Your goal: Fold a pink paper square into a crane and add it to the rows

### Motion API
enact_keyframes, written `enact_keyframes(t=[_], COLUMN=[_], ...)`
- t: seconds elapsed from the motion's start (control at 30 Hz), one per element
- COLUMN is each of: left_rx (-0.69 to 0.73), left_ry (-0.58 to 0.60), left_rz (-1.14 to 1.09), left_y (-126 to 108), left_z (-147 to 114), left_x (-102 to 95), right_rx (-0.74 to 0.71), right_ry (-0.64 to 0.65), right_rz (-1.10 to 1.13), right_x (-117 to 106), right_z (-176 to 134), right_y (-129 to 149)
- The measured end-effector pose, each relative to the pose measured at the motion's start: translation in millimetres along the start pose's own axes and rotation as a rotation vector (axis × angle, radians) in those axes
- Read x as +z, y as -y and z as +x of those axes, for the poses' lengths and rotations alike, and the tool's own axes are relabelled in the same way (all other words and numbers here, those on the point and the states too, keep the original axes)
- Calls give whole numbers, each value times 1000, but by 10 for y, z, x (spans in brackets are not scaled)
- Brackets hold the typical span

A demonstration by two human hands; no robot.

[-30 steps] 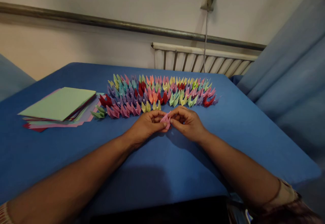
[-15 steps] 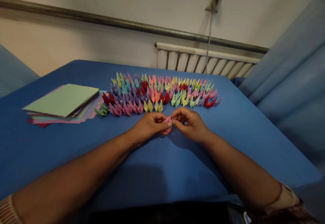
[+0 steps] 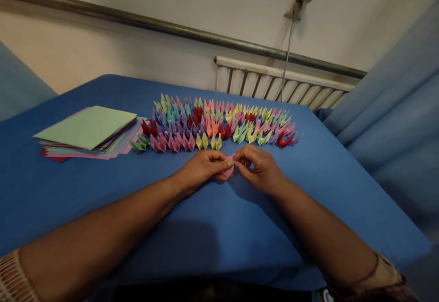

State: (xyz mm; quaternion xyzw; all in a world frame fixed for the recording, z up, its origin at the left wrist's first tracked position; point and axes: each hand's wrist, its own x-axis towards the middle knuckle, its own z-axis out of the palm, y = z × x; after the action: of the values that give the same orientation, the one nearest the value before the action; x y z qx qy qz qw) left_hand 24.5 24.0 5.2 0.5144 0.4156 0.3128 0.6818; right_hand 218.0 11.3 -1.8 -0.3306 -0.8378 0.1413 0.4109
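Between my hands is a small pink folded paper piece [image 3: 227, 170], held just above the blue table. My left hand [image 3: 206, 167] grips its left side, thumb on top and fingers beneath. My right hand [image 3: 259, 167] pinches its upper right edge between thumb and forefinger. The fingers partly hide the paper's folds. Right behind the hands stand rows of small folded paper cranes [image 3: 187, 142] in pink, yellow, red, purple, green and other colours. The nearest are two yellow cranes [image 3: 215, 142] just past my left fingers.
A stack of coloured paper sheets [image 3: 87, 128], pale green on top, lies at the left on the blue tablecloth [image 3: 144, 229]. Behind the table are a radiator [image 3: 254, 80], a metal rail [image 3: 171, 29] and a wall-mounted fixture with a cord [image 3: 297, 4]. A blue curtain [image 3: 394, 110] hangs at the right.
The pink paper has turned a little in my fingers, showing a flatter face. Both hands keep their grip. The whole view has shifted slightly.
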Motion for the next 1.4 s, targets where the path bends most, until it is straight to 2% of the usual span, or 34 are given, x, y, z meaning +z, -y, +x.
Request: enact_keyframes(t=[0.27,0.5,0.7,0.9,1.23,1.4], left_rx=[20,53,71,95,160,194], left_ry=[-68,-108,-87,-132,-171,-162], left_rz=[-123,-142,-160,-167,-137,-81], left_y=[12,43,60,42,11,19], left_z=[-35,-19,-6,-11,-8,-1], left_x=[61,51,38,62,59,49], right_rx=[-49,-72,-105,-116,-41,-30], right_ry=[-198,-155,-138,-195,-269,-255], right_rz=[-183,-240,-273,-324,-152,-120], right_x=[111,120,128,144,190,168], right_z=[-32,-30,-47,-49,-36,-31], right_y=[28,35,51,70,125,155])
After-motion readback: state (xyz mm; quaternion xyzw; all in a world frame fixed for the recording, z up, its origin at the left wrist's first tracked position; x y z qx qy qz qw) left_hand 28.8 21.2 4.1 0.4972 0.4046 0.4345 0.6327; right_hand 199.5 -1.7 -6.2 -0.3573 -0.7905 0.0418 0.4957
